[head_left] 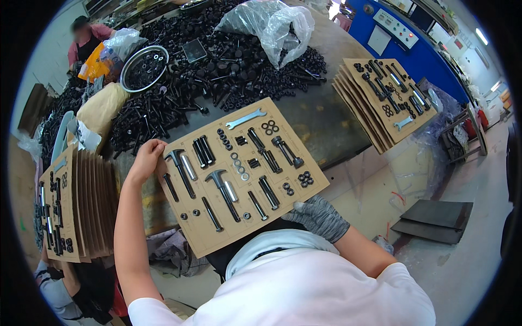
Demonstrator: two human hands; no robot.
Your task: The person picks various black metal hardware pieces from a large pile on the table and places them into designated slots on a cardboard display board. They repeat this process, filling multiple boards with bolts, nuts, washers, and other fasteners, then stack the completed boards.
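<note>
A brown cardboard sheet (228,155) carrying rows of hardware is held tilted in front of me. On it are black bolts (212,213), a silver open-end wrench (246,118), silver sleeves (188,167), washers (239,165), nuts (305,178) and two black T-shaped bolts (223,194). Bare, my left hand (147,161) is closed on the sheet's upper left corner. My right hand (321,218), in a grey knitted glove, grips the lower right corner; its thumb shows on top and the other fingers are partly hidden beneath.
Loose black bolts and nuts (228,70) are heaped across the table, with a metal-rimmed bowl (144,68) and a clear plastic bag (266,27) among them. Stacked hardware cards stand at right (389,98) and left (89,201). Another person (87,41) is at the far left.
</note>
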